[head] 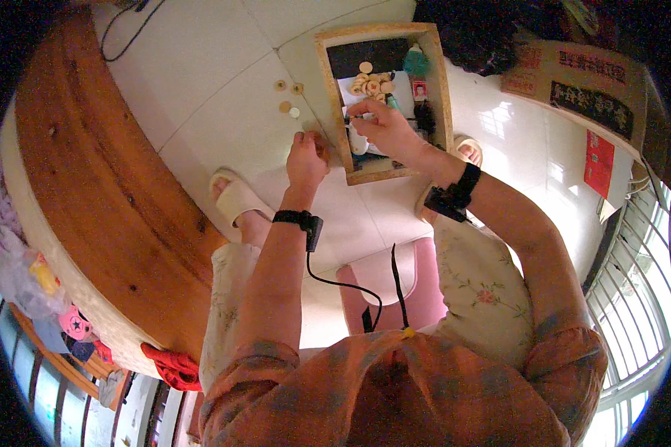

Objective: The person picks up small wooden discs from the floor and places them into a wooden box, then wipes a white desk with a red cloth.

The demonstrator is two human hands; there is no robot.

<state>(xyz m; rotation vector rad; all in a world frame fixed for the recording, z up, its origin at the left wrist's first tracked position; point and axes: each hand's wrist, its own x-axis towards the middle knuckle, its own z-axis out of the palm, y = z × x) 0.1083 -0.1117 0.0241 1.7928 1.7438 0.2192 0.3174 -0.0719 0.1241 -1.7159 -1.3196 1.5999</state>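
A wooden drawer (444,84) lies on the tiled floor between my feet. Inside it, a pile of round wooden discs (373,88), some with red marks like Chinese chess pieces, rests on something white. My right hand (388,129) reaches over the near part of the drawer, thumb and fingers close together; whether something small is between them is unclear. Just left of the drawer, my left hand (307,159) hangs over the floor with curled fingers, and its palm is hidden. Beyond it, a few small discs (285,107) lie on the tiles, one of them whitish (294,113).
A green-capped container (416,60) and a small red-backed photo (420,90) are in the drawer. Brown wooden furniture (117,195) curves along the left. A printed cardboard box (581,84) stands at the right. Below me is a pink stool (428,274), with a black cable (346,285) hanging above.
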